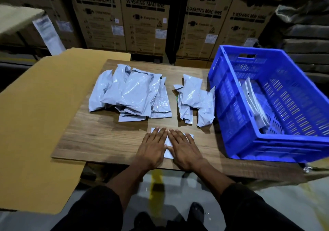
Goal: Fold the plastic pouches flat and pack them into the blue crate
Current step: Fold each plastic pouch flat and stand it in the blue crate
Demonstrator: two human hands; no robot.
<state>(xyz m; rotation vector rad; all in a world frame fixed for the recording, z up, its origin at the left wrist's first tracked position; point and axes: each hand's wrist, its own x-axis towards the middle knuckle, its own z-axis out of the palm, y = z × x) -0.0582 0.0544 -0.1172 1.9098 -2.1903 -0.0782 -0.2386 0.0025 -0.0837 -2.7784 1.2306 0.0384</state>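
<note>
Our fingers [161,132] lie straight and spread, both palms flat on one pouch [168,146]. The left hand [152,148] and right hand [184,149] sit side by side, index fingers nearly touching. The pouch is pale grey plastic, pressed flat, showing only in the gap between the hands and at their outer edges. It lies near the surface's [106,138] front edge at 6 o'clock, with bare wood open toward 9 o'clock. At 12 o'clock from the hands, apart from them, sits the big heap of pouches [130,91], glossy and crumpled; at 1 o'clock a smaller heap [194,100], just beside the blue crate [231,106]. The crate stands at 3 o'clock with flat pouches [256,104] leaning inside. A cardboard sheet [41,115] spreads at 9 o'clock.
</note>
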